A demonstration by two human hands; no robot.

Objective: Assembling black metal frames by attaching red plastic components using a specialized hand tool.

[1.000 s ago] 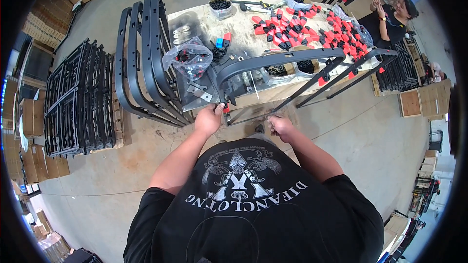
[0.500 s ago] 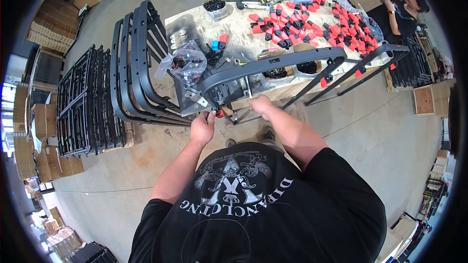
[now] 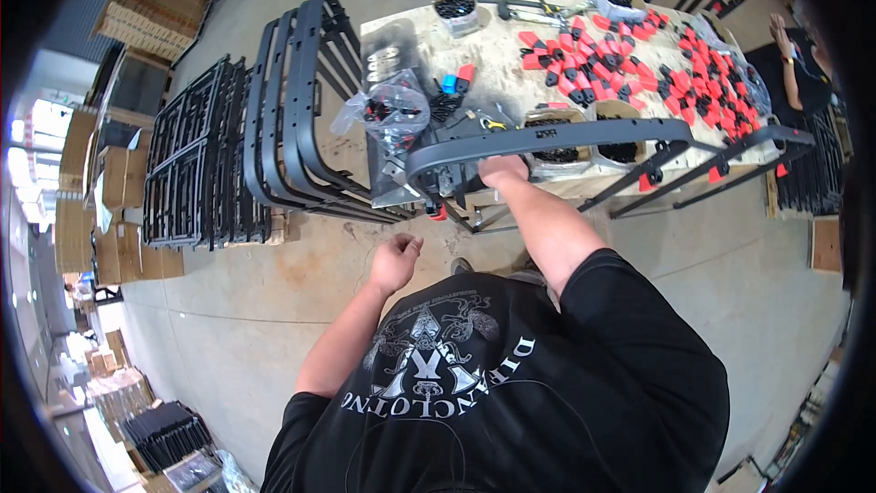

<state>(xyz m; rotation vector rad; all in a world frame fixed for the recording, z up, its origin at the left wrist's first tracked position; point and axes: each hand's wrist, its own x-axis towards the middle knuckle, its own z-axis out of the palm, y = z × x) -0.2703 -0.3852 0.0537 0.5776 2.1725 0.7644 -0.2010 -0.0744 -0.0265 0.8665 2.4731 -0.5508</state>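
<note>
My left hand is in the air in front of the table, away from the frames. Its fingers are curled in toward the thumb, and anything small between them is hidden. My right hand reaches in at the near bar of a black tubular metal frame; its fingers are covered, so their grip does not show. Below the frame's left end sits a red piece. Beside that end lies a flat metal bracket. A clear plastic bag with dark and red parts lies on the table just beyond.
Red-and-black parts are heaped on the wooden table. Tubs of black parts stand there too. Several black frames lean on the left, with a stack of racks beyond. Another person stands at the right.
My left hand has drawn back from the red piece at the frame's end. My right hand has moved farther in at the bar, and the pale rod by it no longer shows. The view has shifted.
</note>
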